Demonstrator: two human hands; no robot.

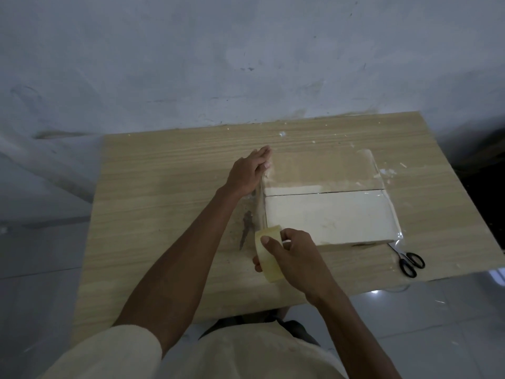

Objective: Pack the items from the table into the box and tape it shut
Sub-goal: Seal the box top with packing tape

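Note:
A flat box (pixel 333 214) with shut flaps lies on the wooden table (pixel 164 187), its top partly covered in clear tape. My left hand (pixel 250 170) presses with straight fingers on the box's far left corner, over a strip of clear tape (pixel 259 203) that runs down the box's left side. My right hand (pixel 289 253) grips a roll of clear tape (pixel 266 254) just off the box's near left corner, thumb on the roll's face. The strip stretches from the roll up to my left hand.
Black-handled scissors (pixel 408 261) lie on the table by the box's near right corner. A grey wall (pixel 246 64) stands right behind the table. Pale floor tiles (pixel 41 269) surround it.

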